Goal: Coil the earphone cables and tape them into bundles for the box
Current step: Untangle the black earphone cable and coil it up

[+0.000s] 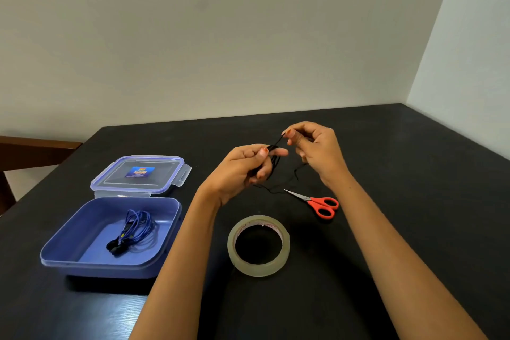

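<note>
My left hand [242,170] holds several loops of a thin black earphone cable [276,159] wound round its fingers, thumb pressed on top. My right hand [311,148] pinches the same cable between thumb and forefinger just above and to the right. A loose tail of the cable hangs down to the table near the scissors. A roll of clear tape [285,250] lies flat in front of me. The open blue box [69,252] at the left holds a coiled blue earphone bundle [136,229].
Red-handled scissors [320,205] lie on the black table [414,201], right of the tape. The box's clear lid [140,174] lies flat behind the box. A wooden chair [30,150] stands at the far left. Walls close the table's far and right sides.
</note>
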